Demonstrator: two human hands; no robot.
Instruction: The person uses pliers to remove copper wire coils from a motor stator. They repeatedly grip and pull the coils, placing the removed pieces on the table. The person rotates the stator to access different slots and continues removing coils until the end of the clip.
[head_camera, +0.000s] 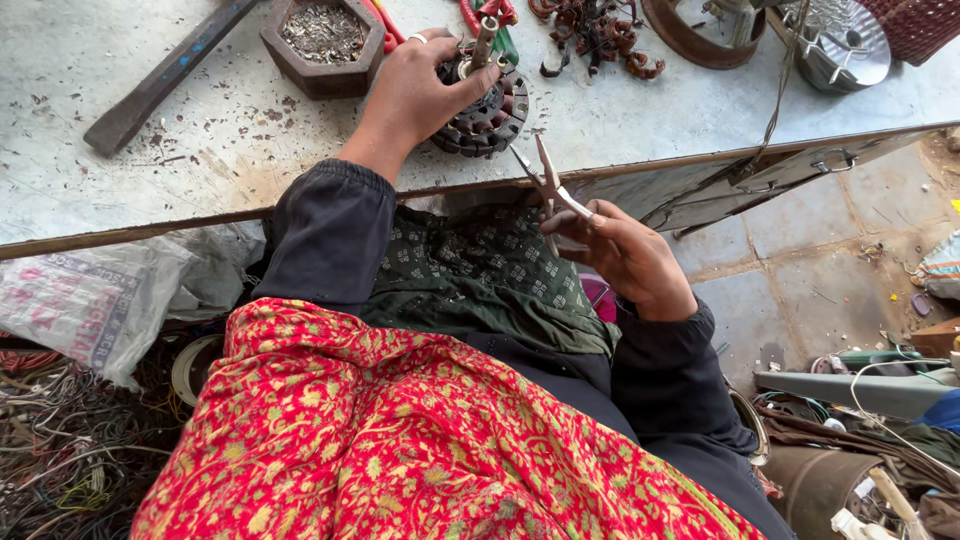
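the left hand (420, 85) lies over a round dark motor stator (485, 110) on the grey metal table (620, 120), fingers curled down on its top and pressing it to the surface. the stator sits near the front edge of the table, its shaft (484, 42) standing up between the fingers. the right hand (620, 255) is closed around the handles of the thin pliers (545, 185); the 2 tips stand a little apart and point up toward the stator side, not touching it.

to do this step well, i think the left hand should keep the stator flat and not let it turn, and the tips should enter low at the winding, with a small pull.

room is limited: the table edge (600, 170) is just beside the stator. behind it are a hexagonal tray (322, 45) with scraps, a flat dark bar (160, 75) and coils of old copper wire (595, 35). the right side has more open space.
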